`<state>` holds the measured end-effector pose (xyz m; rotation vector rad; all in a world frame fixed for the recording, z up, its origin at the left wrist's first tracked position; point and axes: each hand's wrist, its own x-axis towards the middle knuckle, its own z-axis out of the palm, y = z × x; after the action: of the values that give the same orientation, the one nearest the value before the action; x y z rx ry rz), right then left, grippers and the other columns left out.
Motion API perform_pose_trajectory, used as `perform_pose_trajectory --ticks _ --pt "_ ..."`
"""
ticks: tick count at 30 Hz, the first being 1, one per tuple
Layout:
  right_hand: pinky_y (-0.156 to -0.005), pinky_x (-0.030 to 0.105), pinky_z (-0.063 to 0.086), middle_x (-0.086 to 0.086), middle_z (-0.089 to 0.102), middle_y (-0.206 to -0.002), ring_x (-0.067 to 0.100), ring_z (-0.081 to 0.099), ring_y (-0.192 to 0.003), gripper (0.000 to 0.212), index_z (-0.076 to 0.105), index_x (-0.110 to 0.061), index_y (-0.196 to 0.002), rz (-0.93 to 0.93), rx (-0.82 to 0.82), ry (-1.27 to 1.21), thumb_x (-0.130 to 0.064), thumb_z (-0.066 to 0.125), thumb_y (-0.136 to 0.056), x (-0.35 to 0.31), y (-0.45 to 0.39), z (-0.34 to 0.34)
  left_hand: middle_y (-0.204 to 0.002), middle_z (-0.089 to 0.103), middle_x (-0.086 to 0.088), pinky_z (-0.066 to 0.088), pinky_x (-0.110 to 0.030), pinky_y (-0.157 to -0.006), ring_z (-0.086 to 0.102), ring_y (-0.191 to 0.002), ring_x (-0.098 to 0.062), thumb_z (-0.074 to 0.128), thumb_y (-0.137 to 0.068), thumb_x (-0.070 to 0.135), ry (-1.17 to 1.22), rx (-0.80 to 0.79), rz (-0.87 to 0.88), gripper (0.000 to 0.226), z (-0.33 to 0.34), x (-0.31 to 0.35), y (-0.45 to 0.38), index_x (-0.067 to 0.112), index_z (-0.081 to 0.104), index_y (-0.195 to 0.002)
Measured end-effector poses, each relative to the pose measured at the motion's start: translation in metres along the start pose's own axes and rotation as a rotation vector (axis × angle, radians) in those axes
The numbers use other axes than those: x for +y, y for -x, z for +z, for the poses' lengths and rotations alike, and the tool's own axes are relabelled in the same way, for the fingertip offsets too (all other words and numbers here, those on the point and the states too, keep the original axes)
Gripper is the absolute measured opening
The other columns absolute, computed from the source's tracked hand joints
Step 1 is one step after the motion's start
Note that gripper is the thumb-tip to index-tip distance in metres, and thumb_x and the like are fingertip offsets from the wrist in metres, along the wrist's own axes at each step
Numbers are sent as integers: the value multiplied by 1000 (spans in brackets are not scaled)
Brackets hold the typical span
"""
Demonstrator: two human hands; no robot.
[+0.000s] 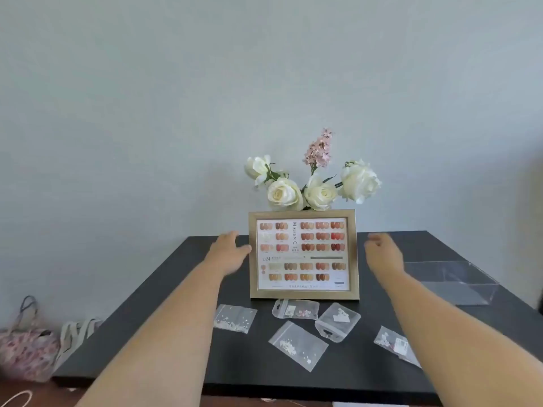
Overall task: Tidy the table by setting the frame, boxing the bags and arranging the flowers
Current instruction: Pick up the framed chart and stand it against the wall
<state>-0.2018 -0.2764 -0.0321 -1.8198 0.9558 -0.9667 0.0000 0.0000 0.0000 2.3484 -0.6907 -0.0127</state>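
Note:
A gold picture frame (303,255) with a nail-colour chart stands upright in the middle of the black table (367,374). Behind it rise white roses (320,193) and a pink flower sprig (319,148); their vase is hidden by the frame. My left hand (230,250) is open, its fingertips at the frame's left edge. My right hand (383,252) hovers open just right of the frame, apart from it. Several small clear bags lie in front of the frame, among them a bag of beads (234,318) and another flat bag (298,345). A clear plastic box (449,282) sits at the right.
The table stands against a pale wall. On the floor at the left are a floral bag (26,351) and a white tote (75,333). A small clear bag (395,345) lies under my right forearm near the table's right side.

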Motion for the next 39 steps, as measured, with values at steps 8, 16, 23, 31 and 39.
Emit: perform_pose_trajectory --ticks 8,16,23,31,39 --pt "-74 34 47 2 57 -130 20 57 -100 46 36 -23 -144 198 -251 -12 -27 44 -98 30 20 31 -160 29 1 25 -45 -115 32 -144 -26 56 -91 47 406 -220 -230 84 59 -15 14 23 10 -158" --pt "-96 48 49 5 56 -133 26 57 -115 51 34 -21 -145 293 -354 -148 -17 51 -97 31 25 54 -129 63 8 42 -44 -106 59 -115 -15 62 -90 28 756 -183 -216 45 79 -32 13 29 50 -133" --pt "-97 50 49 -1 59 -127 23 58 -114 43 41 -25 -137 216 -474 -188 -19 53 -96 -5 48 108 -119 64 10 46 -46 -99 60 -110 -15 63 -85 25 837 -6 -271 35 53 -83 16 40 51 -115" --pt "-107 44 38 -3 49 -142 21 47 -127 60 32 -26 -147 163 -552 -250 -14 54 -93 -31 88 189 -117 64 11 49 -34 -79 61 -105 -11 64 -80 26 874 224 -319 38 -4 -150 20 48 53 -109" --pt "-102 54 42 2 51 -140 27 49 -126 55 36 -28 -142 208 -600 -239 -15 58 -93 -61 87 262 -136 53 1 53 -42 -92 56 -117 -23 72 -84 30 744 365 -342 59 -41 -189 -15 30 43 -136"
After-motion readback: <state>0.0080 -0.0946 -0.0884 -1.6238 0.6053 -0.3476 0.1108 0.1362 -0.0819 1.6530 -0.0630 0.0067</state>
